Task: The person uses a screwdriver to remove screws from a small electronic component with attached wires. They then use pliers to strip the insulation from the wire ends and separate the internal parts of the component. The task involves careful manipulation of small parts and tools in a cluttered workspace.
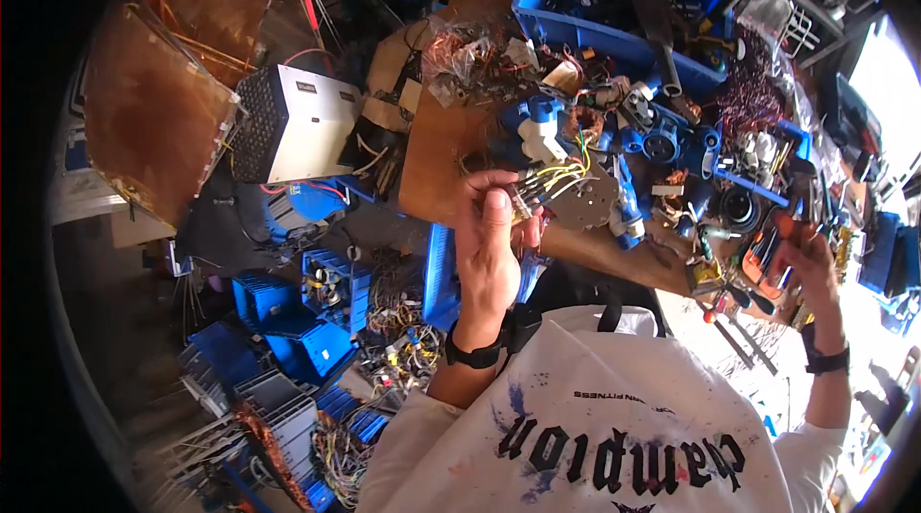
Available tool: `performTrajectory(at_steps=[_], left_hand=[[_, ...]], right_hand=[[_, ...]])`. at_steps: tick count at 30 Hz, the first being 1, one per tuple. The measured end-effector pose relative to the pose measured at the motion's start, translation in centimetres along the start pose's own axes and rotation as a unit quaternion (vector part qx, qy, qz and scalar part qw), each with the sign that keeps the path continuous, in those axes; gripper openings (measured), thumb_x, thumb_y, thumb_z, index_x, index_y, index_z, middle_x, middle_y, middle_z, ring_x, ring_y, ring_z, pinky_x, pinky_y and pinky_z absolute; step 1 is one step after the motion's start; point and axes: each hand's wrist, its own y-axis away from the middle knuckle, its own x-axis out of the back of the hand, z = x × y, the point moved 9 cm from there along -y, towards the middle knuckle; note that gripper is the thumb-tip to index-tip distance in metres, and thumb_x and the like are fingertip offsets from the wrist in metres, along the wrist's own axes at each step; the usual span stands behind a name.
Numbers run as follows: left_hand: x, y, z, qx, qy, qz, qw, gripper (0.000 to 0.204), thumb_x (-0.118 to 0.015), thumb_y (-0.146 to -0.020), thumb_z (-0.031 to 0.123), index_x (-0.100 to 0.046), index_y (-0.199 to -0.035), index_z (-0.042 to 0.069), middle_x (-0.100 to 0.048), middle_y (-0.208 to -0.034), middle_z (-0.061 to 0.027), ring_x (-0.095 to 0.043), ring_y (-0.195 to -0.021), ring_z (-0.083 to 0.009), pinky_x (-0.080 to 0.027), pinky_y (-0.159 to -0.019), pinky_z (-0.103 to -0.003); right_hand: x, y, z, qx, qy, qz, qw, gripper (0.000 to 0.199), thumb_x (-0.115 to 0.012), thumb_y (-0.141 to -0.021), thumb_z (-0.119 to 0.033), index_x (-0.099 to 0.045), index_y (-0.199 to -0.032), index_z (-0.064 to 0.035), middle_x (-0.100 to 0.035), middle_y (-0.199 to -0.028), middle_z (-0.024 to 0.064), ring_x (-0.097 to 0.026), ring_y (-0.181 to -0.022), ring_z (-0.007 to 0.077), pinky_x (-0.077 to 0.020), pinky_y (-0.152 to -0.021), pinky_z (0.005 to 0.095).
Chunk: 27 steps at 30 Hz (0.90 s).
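Observation:
Over the front edge of the workbench, my left hand pinches a small wired electrical part between thumb and fingers. Yellow, green and pale wires fan out from it to the right. Its exact kind is too small to tell. At the bench's right end, my right hand curls its fingers among hand tools, beside an orange-handled tool. What those fingers grip is hard to make out. A blue power tool body lies between the two hands.
Motor parts, copper windings and scraps crowd the wooden bench. A large blue crate stands at its back, a small blue tray to the right. Left are a white metal box, stacked blue bins and heaped wires.

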Motion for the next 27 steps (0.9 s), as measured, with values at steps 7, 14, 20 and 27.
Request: performTrajectory(at_steps=[7, 14, 20, 27], left_hand=[[1.1, 0.5, 2.1, -0.026, 0.055, -0.019, 0.998, 0.037, -0.049, -0.098, 0.028, -0.045, -0.121, 0.000, -0.059, -0.092, -0.0124, -0.057, -0.072, -0.0164, -0.048, -0.064, -0.028], [0.2, -1.4, -2.7, 0.156, 0.270, -0.044, 0.949, 0.032, -0.055, -0.095, 0.016, -0.048, -0.124, 0.005, -0.056, -0.105, -0.0074, -0.059, -0.086, -0.0164, -0.050, -0.074, -0.033], [-1.4, -1.6, -7.5, 0.198, -0.035, -0.076, 0.977, 0.030, -0.071, -0.084, 0.021, -0.060, -0.107, 0.006, -0.058, -0.092, -0.0016, -0.054, -0.076, -0.0085, -0.045, -0.061, -0.021], [-5.0, -0.8, -7.9, 0.023, -0.158, -0.235, 0.959, 0.039, -0.081, -0.074, 0.024, -0.061, -0.100, 0.003, -0.050, -0.099, -0.0059, -0.052, -0.087, -0.0146, -0.044, -0.073, -0.028]], right_hand=[[-18.1, 0.9, -10.4, 0.006, -0.028, -0.124, 0.992, 0.032, -0.061, -0.088, -0.002, -0.057, -0.119, 0.0016, -0.066, -0.080, 0.0037, -0.062, -0.070, 0.0104, -0.0503, -0.068, 0.0245], [-22.6, -0.9, -10.8, -0.013, 0.028, -0.113, 0.993, 0.030, -0.066, -0.088, -0.014, -0.062, -0.113, 0.0003, -0.061, -0.073, 0.0001, -0.056, -0.061, 0.0048, -0.0470, -0.058, 0.0218], [-23.9, -2.9, -9.3, -0.052, -0.125, -0.108, 0.985, 0.016, -0.063, -0.090, -0.014, -0.059, -0.087, 0.0013, -0.061, -0.066, 0.0035, -0.060, -0.057, 0.0100, -0.0499, -0.050, 0.0246], [-24.2, -3.0, -8.5, -0.069, -0.218, -0.077, 0.970, 0.018, -0.062, -0.092, -0.017, -0.057, -0.090, 0.0005, -0.061, -0.071, 0.0035, -0.059, -0.055, 0.0093, -0.0499, -0.048, 0.0233]])
